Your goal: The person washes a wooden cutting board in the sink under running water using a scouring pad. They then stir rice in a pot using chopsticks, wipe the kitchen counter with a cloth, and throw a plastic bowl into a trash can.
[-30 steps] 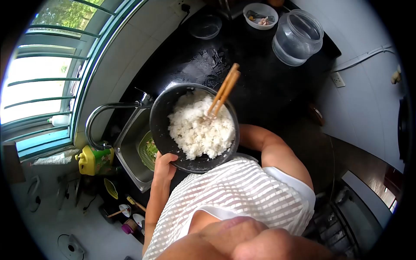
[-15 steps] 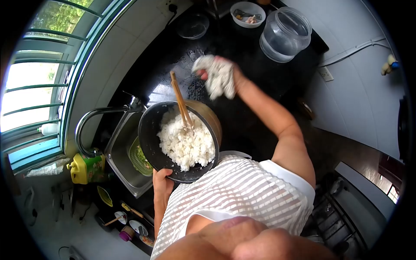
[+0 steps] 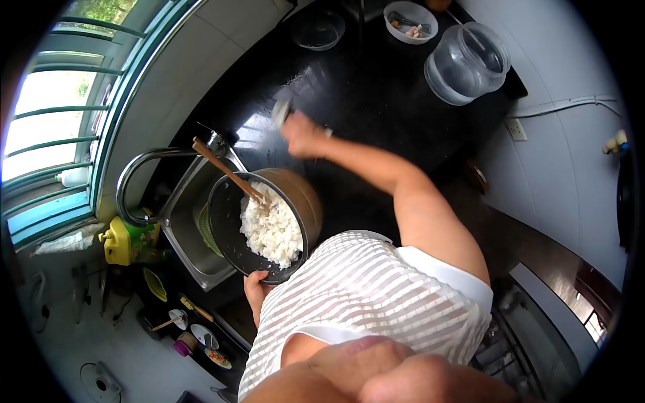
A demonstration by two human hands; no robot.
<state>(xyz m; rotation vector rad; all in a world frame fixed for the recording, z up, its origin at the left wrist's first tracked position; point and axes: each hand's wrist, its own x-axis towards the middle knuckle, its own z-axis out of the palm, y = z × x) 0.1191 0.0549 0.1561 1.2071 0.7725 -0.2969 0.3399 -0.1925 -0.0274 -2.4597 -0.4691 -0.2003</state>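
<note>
My left hand (image 3: 255,290) is closed on the near rim of a pot (image 3: 302,201), which is tilted against my body beside the sink. White rice (image 3: 272,232) fills part of its dark inside, and wooden chopsticks (image 3: 225,168) stand in the rice, leaning toward the faucet. My right hand (image 3: 306,136) is closed over the black counter beyond the pot. From its fingers shows a blurred bit of a white cloth (image 3: 282,113); most of the cloth is hidden by the hand.
Left of the pot are the sink (image 3: 208,272) with a green basket (image 3: 207,228) and a curved faucet (image 3: 127,174). A clear jar (image 3: 457,70), a white bowl (image 3: 424,35) and a clear bowl (image 3: 317,32) stand at the back. A yellow jug (image 3: 121,245) sits near the window.
My right hand has moved left and nearer with the cloth, now bunched mostly out of sight. The wet patch on the counter looks smaller. The pot has shifted slightly left, its chopsticks leaning further left.
</note>
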